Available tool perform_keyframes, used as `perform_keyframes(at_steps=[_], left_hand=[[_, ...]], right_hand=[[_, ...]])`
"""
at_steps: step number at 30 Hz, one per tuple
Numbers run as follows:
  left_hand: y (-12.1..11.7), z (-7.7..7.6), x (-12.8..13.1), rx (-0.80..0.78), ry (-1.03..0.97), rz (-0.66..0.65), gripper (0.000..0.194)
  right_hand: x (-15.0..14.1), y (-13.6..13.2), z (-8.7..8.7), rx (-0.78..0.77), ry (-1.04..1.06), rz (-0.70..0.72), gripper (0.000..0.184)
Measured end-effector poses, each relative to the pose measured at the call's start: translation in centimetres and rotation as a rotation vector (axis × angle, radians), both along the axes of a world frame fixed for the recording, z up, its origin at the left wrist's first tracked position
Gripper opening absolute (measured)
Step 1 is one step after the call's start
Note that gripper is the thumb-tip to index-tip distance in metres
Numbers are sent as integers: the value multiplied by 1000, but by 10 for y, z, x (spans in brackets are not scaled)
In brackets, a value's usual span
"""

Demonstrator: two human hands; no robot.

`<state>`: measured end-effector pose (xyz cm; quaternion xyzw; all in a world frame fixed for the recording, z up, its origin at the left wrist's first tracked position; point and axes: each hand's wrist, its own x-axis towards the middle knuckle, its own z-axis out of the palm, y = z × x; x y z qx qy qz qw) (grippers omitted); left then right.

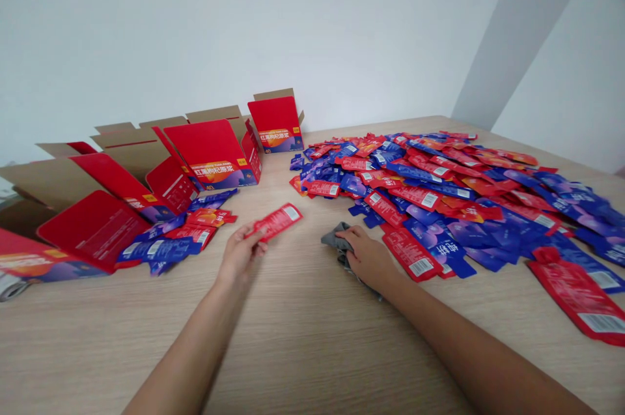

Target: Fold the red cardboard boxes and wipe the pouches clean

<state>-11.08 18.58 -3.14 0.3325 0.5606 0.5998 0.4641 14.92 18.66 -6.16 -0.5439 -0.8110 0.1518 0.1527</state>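
Note:
Between the fingers of my left hand [243, 249] is one end of a red sachet [278, 222], its white barcode end pointing away to the right. My right hand [366, 255] is closed on a grey cloth [336, 240] low over the table. To the right of that hand spreads a large heap of red and blue sachets [420, 190]. A smaller group of red and blue sachets [178, 239] lies left of my left hand, in front of the open boxes.
Several open red cartons [219, 154] with raised flaps line the left side, and one carton [276, 122] stands farther back by the wall. A lone red sachet [576, 291] lies near the right edge. All rest on a wooden table [293, 337].

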Motion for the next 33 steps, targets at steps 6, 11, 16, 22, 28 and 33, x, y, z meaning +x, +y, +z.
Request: perform_keyframes(at_steps=[6, 11, 16, 22, 28, 33], left_hand=[[17, 11, -27, 107, -191, 241, 6], [64, -13, 18, 7, 275, -70, 36], [131, -27, 57, 238, 1182, -306, 62], [165, -33, 75, 173, 1624, -361, 52], [134, -23, 65, 268, 1620, -238, 36], [74, -23, 49, 200, 1123, -311, 29]], right_hand=[[-3, 4, -4, -3, 45, -8, 47], [-4, 6, -6, 3, 96, 2, 48], [-3, 7, -6, 15, 142, -11, 47], [-2, 8, -4, -6, 173, -14, 48], [0, 12, -10, 20, 350, -44, 45], [6, 10, -6, 166, 616, -38, 45]])
